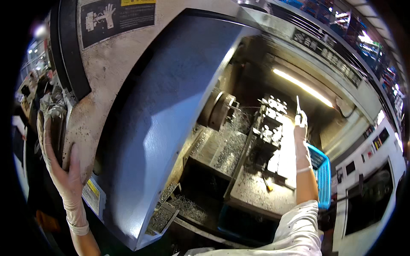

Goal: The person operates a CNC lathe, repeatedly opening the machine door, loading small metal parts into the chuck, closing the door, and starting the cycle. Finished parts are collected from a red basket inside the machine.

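Observation:
My left hand [64,170], in a pale glove, rests at the left edge of the machine's light panel [87,128]. Its thumb and fingers are stretched apart, straddling that edge beside a plastic-wrapped grey part [55,106]. My right hand [300,121], also gloved, reaches into the lit machine bay. Its fingers are closed on a thin pale rod [298,101] that points upward; its exact kind is too small to tell. To the left of this hand stand tool blocks [273,121] with shiny metal pieces. A chuck [218,110] sits farther left.
A blue sliding door [166,98] stands beside the bay. Metal chips cover the bed [228,147]. A yellow-handled tool [267,184] lies on the metal table [252,192]. A blue plastic basket [324,175] is by my right forearm, and a lamp [303,87] glows above.

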The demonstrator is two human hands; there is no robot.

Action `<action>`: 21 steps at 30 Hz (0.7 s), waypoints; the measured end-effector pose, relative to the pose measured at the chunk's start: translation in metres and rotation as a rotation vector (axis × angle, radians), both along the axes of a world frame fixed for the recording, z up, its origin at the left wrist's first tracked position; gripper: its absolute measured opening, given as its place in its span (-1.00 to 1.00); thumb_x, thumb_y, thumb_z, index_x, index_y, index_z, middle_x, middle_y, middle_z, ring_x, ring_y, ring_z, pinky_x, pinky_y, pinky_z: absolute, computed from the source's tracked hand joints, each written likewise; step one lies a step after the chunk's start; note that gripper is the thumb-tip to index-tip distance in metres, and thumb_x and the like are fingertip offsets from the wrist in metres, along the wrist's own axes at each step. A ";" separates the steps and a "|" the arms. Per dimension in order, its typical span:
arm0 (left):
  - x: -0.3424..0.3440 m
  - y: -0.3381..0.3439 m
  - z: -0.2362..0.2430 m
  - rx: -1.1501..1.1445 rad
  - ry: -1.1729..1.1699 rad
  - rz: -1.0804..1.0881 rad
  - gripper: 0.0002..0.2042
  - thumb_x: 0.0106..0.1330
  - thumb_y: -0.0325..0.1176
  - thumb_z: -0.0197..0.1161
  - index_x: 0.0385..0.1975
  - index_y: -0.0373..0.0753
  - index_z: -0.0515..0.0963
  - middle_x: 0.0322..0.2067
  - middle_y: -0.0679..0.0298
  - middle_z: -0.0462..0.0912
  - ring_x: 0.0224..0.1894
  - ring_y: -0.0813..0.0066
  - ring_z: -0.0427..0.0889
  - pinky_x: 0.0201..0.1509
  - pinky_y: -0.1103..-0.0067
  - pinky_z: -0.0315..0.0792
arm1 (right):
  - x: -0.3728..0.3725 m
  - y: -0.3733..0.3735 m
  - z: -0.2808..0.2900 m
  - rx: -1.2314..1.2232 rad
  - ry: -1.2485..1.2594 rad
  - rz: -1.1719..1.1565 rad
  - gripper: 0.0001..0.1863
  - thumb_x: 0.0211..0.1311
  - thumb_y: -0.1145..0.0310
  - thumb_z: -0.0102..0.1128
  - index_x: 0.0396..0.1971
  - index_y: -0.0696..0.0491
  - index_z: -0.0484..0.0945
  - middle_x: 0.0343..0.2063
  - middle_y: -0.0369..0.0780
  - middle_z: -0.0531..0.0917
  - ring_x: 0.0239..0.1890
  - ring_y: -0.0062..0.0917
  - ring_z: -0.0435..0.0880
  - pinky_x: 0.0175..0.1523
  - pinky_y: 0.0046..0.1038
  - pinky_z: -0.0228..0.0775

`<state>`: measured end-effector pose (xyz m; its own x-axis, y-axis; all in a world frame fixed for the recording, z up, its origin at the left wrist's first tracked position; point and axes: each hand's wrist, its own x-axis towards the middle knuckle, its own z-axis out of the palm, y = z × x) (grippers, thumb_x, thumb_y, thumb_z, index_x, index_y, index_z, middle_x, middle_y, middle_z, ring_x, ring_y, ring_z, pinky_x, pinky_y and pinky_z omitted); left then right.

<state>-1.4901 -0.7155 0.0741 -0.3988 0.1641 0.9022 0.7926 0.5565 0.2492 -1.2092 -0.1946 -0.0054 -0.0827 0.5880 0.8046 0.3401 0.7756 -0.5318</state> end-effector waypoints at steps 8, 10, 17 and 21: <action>0.005 0.008 0.008 -0.129 0.173 -0.005 -0.44 -0.05 -0.51 0.06 0.02 -0.25 0.04 0.05 0.13 -0.01 0.11 0.29 -0.05 0.13 0.48 -0.12 | 0.047 -0.143 -0.016 0.040 -0.489 -0.109 -0.67 -0.25 0.40 0.03 -0.35 0.16 0.36 -0.39 -0.13 0.42 -0.34 -0.39 0.36 -0.20 -0.48 0.19; 0.014 0.012 0.013 -0.135 0.205 0.033 -0.42 -0.07 -0.46 0.09 0.01 -0.24 0.04 0.04 0.12 0.01 0.11 0.26 -0.04 0.12 0.45 -0.10 | 0.051 -0.167 -0.018 -0.065 -0.521 -0.275 -0.67 -0.21 0.39 0.01 -0.33 0.15 0.35 -0.35 -0.12 0.41 -0.30 -0.35 0.35 -0.15 -0.43 0.16; 0.012 -0.002 0.012 -0.228 0.190 0.213 -0.45 -0.09 -0.27 0.12 -0.03 -0.22 0.14 -0.07 0.11 0.20 0.00 0.19 0.14 0.07 0.43 0.01 | 0.014 -0.304 -0.090 -0.113 -0.232 0.323 -0.53 -0.16 0.38 0.02 -0.18 0.20 0.17 -0.19 -0.04 0.28 -0.10 -0.30 0.19 0.00 -0.41 -0.01; 0.014 0.019 -0.002 -0.018 0.286 -0.013 -0.44 -0.05 -0.27 0.09 -0.01 -0.21 0.09 -0.04 0.11 0.15 0.03 0.20 0.10 0.09 0.40 -0.08 | -0.031 -0.437 -0.156 -0.358 -0.625 1.128 -0.32 -0.19 0.36 0.09 -0.04 0.25 0.00 -0.07 0.03 0.15 0.04 -0.30 0.06 0.10 -0.47 -0.13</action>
